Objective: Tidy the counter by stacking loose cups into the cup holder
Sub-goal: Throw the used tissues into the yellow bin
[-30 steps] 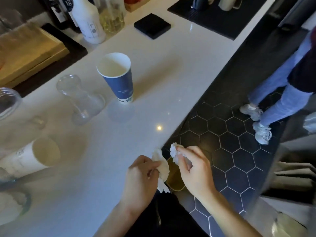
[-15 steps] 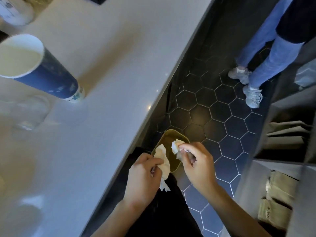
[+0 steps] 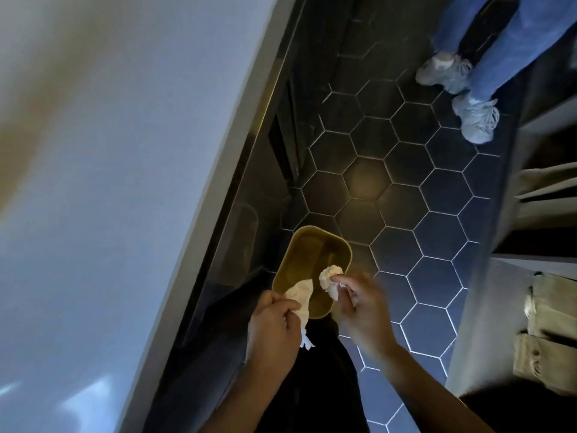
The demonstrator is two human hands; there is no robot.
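Note:
My left hand (image 3: 273, 326) grips a crumpled white paper napkin (image 3: 300, 296) at the near rim of a yellow bin (image 3: 307, 248) that stands on the floor. My right hand (image 3: 359, 307) pinches a second balled white napkin (image 3: 330, 278) by the fingertips, just over the bin's right side. Both hands are off the white counter (image 3: 125, 151), which fills the left of the view. No cups or cup holder are in sight.
Dark hexagon floor tiles (image 3: 406, 189) lie beyond the bin. Another person's legs in jeans and grey sneakers (image 3: 474, 120) stand at the upper right. Shelves with folded brown paper items (image 3: 546, 345) run along the right edge.
The view has swung down and right, from the counter with its blue cup to the floor and the bin. Both hands, still holding napkins, are now over the bin.

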